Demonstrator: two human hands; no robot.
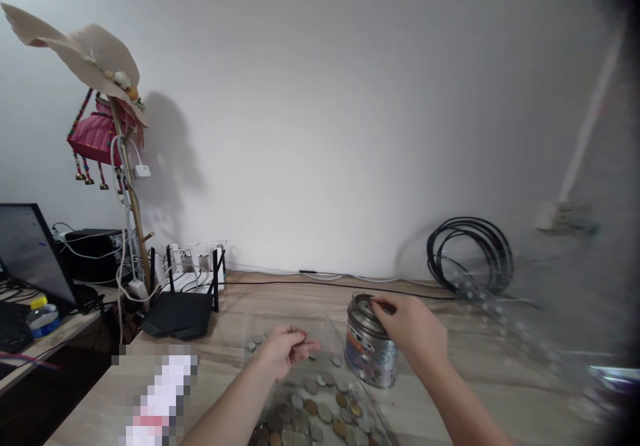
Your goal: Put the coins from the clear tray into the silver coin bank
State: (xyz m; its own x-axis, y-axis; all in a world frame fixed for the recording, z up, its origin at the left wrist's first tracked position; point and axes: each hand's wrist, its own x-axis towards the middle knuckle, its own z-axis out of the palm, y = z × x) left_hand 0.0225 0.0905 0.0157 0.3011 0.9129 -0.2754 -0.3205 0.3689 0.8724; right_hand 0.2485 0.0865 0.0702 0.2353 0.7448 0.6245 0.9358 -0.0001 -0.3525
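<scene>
The tin [371, 356], at one o'clock from the coins [325, 412], is judged stiff, slick, best gripped mid-wall. The right hand [417, 329] is pinched at its top, the left hand [284, 349] half-curled; held contents cannot be determined.

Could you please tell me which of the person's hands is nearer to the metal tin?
Right. The right hand is at the top of the metal tin; the left hand is apart from it, to its left, near the coins.
</scene>
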